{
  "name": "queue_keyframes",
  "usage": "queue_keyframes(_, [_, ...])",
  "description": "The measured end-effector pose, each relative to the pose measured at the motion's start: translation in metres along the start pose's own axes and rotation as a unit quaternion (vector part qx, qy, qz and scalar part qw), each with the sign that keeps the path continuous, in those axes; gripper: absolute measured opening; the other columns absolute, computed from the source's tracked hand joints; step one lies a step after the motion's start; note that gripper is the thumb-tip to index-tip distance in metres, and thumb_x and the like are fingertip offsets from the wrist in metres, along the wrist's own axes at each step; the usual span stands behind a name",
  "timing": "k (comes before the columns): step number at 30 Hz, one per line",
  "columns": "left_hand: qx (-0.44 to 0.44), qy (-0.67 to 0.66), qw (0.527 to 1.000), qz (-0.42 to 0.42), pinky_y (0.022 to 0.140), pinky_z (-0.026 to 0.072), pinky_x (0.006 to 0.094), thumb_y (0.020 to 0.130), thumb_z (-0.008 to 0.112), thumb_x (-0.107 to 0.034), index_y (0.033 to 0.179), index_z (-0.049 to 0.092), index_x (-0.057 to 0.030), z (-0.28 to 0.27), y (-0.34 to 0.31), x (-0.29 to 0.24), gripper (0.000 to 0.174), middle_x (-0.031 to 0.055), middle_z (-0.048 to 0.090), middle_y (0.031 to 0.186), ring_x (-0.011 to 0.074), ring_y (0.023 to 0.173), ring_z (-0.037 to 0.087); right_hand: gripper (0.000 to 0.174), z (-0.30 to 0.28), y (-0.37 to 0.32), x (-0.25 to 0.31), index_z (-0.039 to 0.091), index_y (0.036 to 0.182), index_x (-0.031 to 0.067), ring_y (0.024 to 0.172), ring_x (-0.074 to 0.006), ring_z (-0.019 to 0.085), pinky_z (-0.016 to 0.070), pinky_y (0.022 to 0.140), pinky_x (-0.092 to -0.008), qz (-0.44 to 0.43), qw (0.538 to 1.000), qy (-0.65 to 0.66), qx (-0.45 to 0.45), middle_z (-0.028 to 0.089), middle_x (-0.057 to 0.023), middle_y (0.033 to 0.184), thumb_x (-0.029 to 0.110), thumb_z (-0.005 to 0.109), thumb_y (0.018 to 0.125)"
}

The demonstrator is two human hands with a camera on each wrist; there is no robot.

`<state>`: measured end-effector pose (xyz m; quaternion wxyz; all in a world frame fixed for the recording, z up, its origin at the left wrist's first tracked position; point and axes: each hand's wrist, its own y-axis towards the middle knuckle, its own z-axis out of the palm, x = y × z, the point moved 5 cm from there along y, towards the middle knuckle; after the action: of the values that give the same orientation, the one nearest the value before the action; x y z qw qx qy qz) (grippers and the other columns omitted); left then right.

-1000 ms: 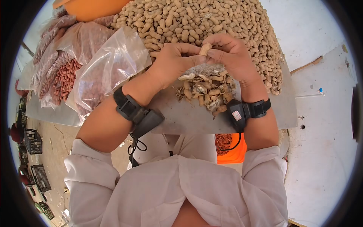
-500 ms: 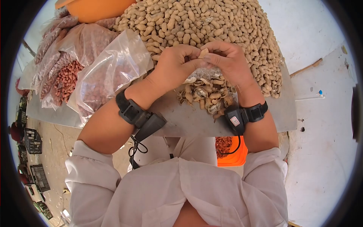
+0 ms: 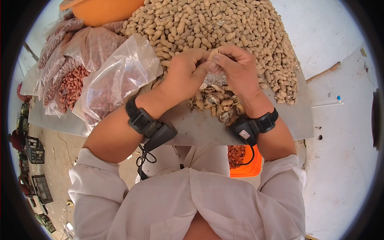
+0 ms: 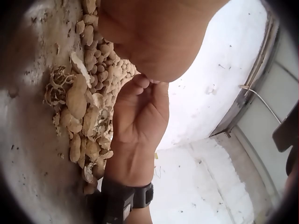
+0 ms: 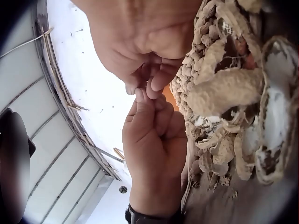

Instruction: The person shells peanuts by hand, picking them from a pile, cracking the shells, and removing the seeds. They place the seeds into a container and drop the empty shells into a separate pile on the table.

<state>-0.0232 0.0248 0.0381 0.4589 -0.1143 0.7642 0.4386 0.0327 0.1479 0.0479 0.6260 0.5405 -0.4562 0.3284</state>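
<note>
Peanut pod [image 3: 214, 53] pinched between both hands
Your left hand [image 3: 185, 76] and right hand [image 3: 237, 71] pinch it by the fingertips; a sharp crack may scatter kernels into the near shell pile [image 3: 219, 102].

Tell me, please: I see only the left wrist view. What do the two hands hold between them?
Observer: The head view shows one unshelled peanut, pinched by the fingertips of the left hand and the right hand.
Operator: What is further out on the left hand's side?
Observer: Clear plastic bags of reddish shelled kernels lie there on the table.
Operator: Is anything lower than that surface?
Observer: Yes, an orange container shows below its near edge, with reddish kernels inside.
</note>
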Motion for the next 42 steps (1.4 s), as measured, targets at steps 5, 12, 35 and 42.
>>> queue_keyframes(5, [-0.022,-0.033,0.999,-0.028,0.062,0.0474,0.0252,0.084,0.059,-0.009,0.087,0.061,0.0023,0.001,0.001,0.001,0.012,0.0078,0.065,0.076,0.0122,0.069,0.06,0.012,0.001,0.0,-0.003,0.062,0.087,-0.0031,0.062,-0.011,0.059,0.0481,0.055,-0.0216,-0.012,0.995,0.078,-0.052,0.064,-0.0082,0.072,0.008,0.063,0.082])
queue_keyframes(12, [-0.036,-0.156,0.986,-0.044,0.058,0.0448,0.0214,0.089,0.055,-0.012,0.088,0.061,0.0035,0.006,0.004,0.007,0.016,0.0048,0.062,0.075,0.0084,0.067,0.056,0.013,0.001,0.0,-0.01,0.061,0.09,-0.0043,0.064,-0.0122,0.059,0.0482,0.056,-0.0227,-0.004,0.985,0.159,-0.069,0.064,-0.0096,0.079,0.006,0.061,0.083])
queue_keyframes(35, [-0.01,-0.535,0.768,-0.352,0.042,0.0248,0.0203,0.091,0.048,-0.02,0.081,0.05,-0.0056,0.019,-0.01,0.03,0.018,-0.0005,0.044,0.065,0.0067,0.047,0.03,0.016,0.01,-0.006,0.033,0.066,0.088,0.0038,0.074,-0.013,0.06,0.0487,0.064,-0.0257,-0.197,0.94,-0.279,0.014,0.06,-0.0045,0.093,0.008,0.069,0.074])
queue_keyframes(42, [0.142,-0.287,0.884,-0.34,0.042,0.0211,0.0195,0.09,0.053,-0.024,0.086,0.06,-0.0045,0.007,-0.008,0.025,0.021,-0.0038,0.041,0.059,0.0036,0.048,0.029,0.013,-0.016,0.006,0.01,0.066,0.086,0.0021,0.066,-0.0082,0.057,0.0463,0.058,-0.0211,-0.011,0.981,-0.111,0.157,0.063,-0.0026,0.081,0.011,0.068,0.078])
